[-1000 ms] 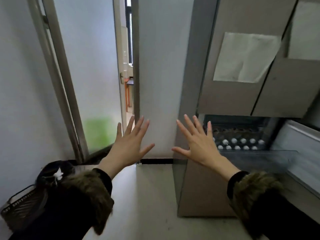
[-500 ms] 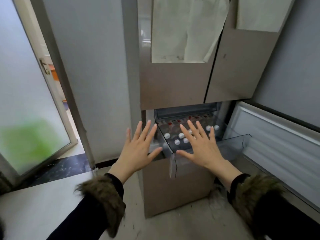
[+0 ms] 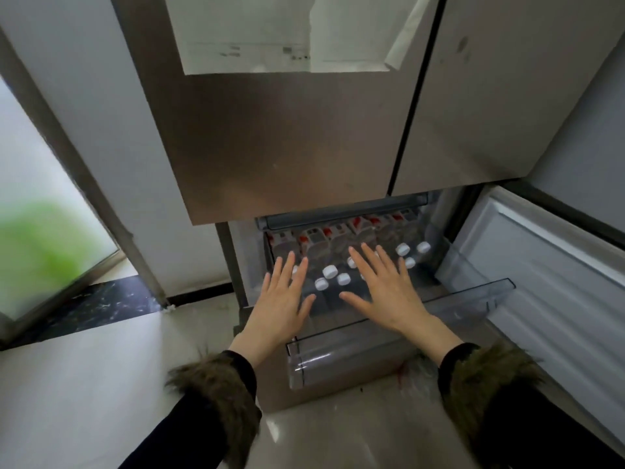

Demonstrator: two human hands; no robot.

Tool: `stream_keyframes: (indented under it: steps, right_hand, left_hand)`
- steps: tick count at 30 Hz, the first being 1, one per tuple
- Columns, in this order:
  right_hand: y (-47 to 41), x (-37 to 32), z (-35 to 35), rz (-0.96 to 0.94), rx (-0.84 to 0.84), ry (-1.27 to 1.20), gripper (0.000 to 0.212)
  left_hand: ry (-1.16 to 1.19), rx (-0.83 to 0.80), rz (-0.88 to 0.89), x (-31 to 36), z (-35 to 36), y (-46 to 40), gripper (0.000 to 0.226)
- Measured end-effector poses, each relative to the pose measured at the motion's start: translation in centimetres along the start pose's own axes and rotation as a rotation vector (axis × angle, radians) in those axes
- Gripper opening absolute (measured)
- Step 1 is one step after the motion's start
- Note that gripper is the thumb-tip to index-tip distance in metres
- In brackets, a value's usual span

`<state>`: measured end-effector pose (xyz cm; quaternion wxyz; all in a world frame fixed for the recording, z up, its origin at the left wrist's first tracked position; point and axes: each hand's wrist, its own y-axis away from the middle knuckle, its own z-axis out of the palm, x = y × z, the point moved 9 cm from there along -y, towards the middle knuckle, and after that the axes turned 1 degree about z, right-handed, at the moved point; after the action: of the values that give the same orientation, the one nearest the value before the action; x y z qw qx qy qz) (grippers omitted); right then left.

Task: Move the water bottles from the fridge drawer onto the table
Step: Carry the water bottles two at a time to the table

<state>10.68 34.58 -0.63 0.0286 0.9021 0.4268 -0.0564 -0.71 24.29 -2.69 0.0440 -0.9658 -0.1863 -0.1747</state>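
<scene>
A clear plastic fridge drawer [image 3: 351, 350] is pulled out at the bottom of the fridge. Several water bottles [image 3: 333, 275] with white caps and red-and-white labels lie in it, caps toward me. My left hand [image 3: 282, 299] is spread flat with straight fingers over the drawer's left part. My right hand [image 3: 385, 289] is spread the same way over the middle. Neither hand holds anything. Whether the fingers touch the bottles I cannot tell. The hands hide some of the caps.
The brown fridge door [image 3: 277, 137] above carries a taped paper sheet [image 3: 270, 32]. The open lower door [image 3: 554, 265] stands to the right. A frosted glass door [image 3: 40, 214] and a dark threshold [image 3: 101, 306] lie left. Pale floor [image 3: 84, 384] runs under me.
The view has swung right and down from the doorway to the fridge and closed in on the drawer. Both spread hands now sit over the bottles instead of in front of the wall.
</scene>
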Motion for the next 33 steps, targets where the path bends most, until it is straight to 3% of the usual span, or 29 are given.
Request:
stream_keyframes:
  steps: [7,13,17,21,26,28,33]
  right_hand:
    - [-6.0,2.3,4.4,-0.103,-0.182,-0.352,0.07]
    - [-10.5,3.4,9.1,0.198,-0.356,-0.855,0.046]
    - [-12.1,3.0,11.4,0.258,-0.411,-0.889,0.036]
    - [-13.4,3.1,12.6,0.286,-0.447,-0.807,0.04]
    - [-13.3,2.6,14.0,0.381,-0.518,-1.003,0.04]
    - [-13.5,2.9,14.1,0.406,-0.505,-1.083,0.036]
    - [-13.0,3.7,12.6,0.38,-0.525,-1.129,0.033]
  left_hand:
    - [0.218,0.098,-0.273,-1.1,3.3,-5.8,0.059]
    - [0.585,0.232,-0.69,-4.9,5.8,-7.5,0.031]
    - [0.656,0.303,-0.852,-5.6,7.1,-7.7,0.028]
    - [0.903,0.38,-1.036,-7.3,9.4,-8.0,0.026]
    - [1.319,0.576,-1.129,-7.2,10.3,-8.3,0.004]
    - [1.453,0.643,-1.159,-6.5,10.2,-8.5,0.017]
    - [1.515,0.67,-1.163,-5.0,8.8,-8.4,0.017]
